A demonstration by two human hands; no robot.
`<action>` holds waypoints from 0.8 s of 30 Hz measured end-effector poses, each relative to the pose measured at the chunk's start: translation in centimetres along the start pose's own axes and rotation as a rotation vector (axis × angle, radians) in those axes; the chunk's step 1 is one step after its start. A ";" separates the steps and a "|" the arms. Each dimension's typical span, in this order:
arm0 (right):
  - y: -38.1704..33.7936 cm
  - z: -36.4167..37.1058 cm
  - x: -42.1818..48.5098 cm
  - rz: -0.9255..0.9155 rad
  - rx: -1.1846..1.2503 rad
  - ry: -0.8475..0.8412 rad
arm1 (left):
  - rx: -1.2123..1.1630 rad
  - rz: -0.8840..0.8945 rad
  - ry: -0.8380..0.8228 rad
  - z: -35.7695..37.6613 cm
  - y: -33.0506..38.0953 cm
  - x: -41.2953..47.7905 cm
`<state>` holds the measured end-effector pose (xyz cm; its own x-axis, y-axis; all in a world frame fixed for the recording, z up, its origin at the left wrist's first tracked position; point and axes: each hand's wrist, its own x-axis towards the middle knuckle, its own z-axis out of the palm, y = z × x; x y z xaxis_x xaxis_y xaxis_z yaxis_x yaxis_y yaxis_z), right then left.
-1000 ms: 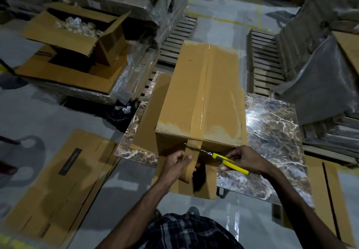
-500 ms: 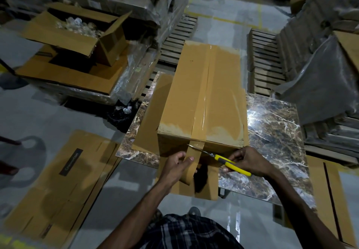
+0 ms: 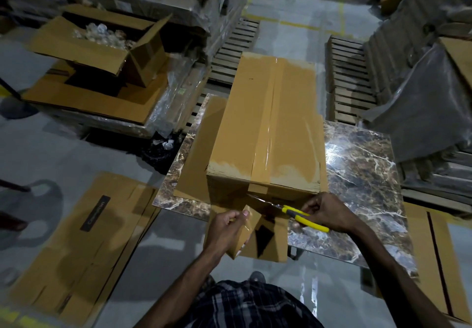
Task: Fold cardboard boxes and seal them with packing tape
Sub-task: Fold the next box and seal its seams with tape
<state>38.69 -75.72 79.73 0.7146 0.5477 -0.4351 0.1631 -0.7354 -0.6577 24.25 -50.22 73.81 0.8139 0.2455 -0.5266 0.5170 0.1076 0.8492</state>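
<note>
As tape (image 3: pixel 265 133) seals box (image 3: pixel 241 123), carton (image 3: pixel 76 46) holding clear items (image 3: pixel 102 31).

The taped box (image 3: pixel 268 128) lies on the table (image 3: pixel 357 174), its near end at the table's near edge. A flat cardboard sheet (image 3: pixel 201 153) lies along the left edge, beside the box. Before the near end, the left hand (image 3: pixel 224 230) holds the tape roll (image 3: pixel 246 235), left of the scissors (image 3: pixel 298 214) in the right hand (image 3: pixel 329 212). Flattened cartons (image 3: pixel 84 238) lie on the floor left of the table, and pallets (image 3: pixel 350 79) lie behind it.

tan box (image 3: pixel 258 128) w/ brown tape (image 3: pixel 265 136), yellow-handled scissors (image 3: pixel 304 219), brown marble-veined tabletop (image 3: pixel 362 189), dark plaid shirt (image 3: pixel 255 304).
</note>
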 end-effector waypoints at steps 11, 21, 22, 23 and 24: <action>11.2 3.2 -1.7 0.166 -0.434 0.118 | 0.041 -0.059 -0.005 -0.4 0.2 -2.2; 20.7 4.4 -4.2 0.581 -0.394 0.412 | 0.119 -0.054 -0.049 0.3 1.0 -3.2; 21.4 4.7 -4.0 0.614 -0.364 0.434 | 0.127 -0.051 -0.049 0.6 1.2 -3.2; 21.8 5.0 -3.7 0.637 -0.327 0.455 | 0.137 -0.050 -0.045 0.8 1.5 -3.4; 22.1 5.3 -3.4 0.663 -0.291 0.460 | 0.145 -0.046 -0.035 1.0 1.7 -3.5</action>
<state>36.23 -91.75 63.42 0.9185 -0.2021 -0.3398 -0.2633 -0.9539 -0.1443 22.58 -51.82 77.03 0.7962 0.2092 -0.5677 0.5844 -0.0231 0.8111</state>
